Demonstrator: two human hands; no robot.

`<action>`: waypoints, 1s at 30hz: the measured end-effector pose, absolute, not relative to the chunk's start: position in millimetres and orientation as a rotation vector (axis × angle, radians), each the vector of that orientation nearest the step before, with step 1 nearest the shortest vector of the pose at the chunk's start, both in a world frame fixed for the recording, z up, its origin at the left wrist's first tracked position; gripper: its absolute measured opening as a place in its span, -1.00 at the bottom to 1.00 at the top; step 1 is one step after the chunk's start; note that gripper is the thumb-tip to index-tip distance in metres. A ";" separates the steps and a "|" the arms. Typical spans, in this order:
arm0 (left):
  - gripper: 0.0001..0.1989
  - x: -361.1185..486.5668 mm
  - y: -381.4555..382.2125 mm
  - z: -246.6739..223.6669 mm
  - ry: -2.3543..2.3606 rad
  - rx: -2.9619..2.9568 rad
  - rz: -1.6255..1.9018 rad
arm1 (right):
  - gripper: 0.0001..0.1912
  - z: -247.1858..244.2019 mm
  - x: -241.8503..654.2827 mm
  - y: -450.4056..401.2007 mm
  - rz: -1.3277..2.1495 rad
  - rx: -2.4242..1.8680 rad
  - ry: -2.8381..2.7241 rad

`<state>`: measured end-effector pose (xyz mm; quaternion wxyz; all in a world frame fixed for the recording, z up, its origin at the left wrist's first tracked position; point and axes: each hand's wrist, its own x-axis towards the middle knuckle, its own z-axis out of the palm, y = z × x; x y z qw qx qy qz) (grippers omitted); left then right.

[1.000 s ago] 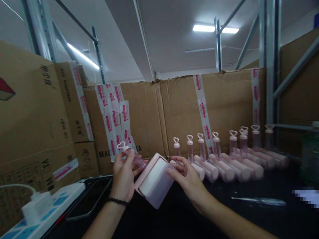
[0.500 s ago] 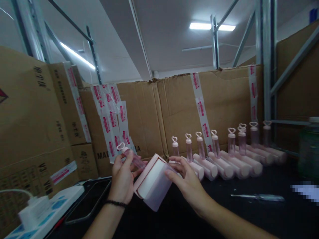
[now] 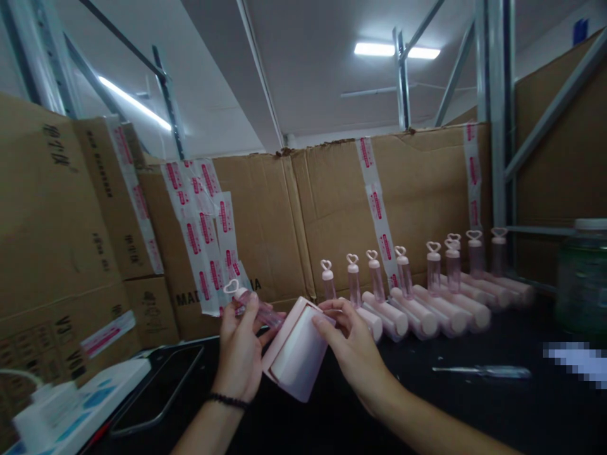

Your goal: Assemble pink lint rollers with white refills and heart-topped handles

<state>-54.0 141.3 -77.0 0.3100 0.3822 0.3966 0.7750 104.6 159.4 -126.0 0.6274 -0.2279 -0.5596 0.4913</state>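
Note:
My left hand (image 3: 239,351) is closed around a clear pink tube (image 3: 265,314) with a heart-shaped loop on its cap, tilted up to the left. Against this tube's lower end sits a pale pink box-like case (image 3: 303,354), held slanted above the dark table. My right hand (image 3: 351,335) grips the case from the right, thumb on its upper face and fingers behind. A seam runs along the case's left part. Whether tube and case are joined is hidden by the fingers.
Several similar pink pieces (image 3: 420,314) with upright heart-topped tubes stand in a row at right. A screwdriver (image 3: 502,372) lies before them, near a green bottle (image 3: 581,284). At left are a phone (image 3: 159,392) and a power strip (image 3: 102,392). Cardboard (image 3: 265,227) walls the back.
The case has turned slightly in my hands, and its pale inner face looks narrower. My right thumb lies further over it. The whole view has shifted a little.

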 end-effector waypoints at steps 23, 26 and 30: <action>-0.78 -22.3 131.4 -98.0 1.360 0.998 2.319 | -0.70 -131.2 90.5 150.9 1.398 -0.630 -0.824; -0.74 -14.5 130.4 -101.4 1.333 1.043 2.260 | -0.70 -134.5 91.0 153.8 1.352 -0.678 -0.822; -0.64 -4.7 130.2 -104.6 1.250 1.077 2.113 | -0.68 -143.5 93.3 160.0 1.226 -0.687 -0.842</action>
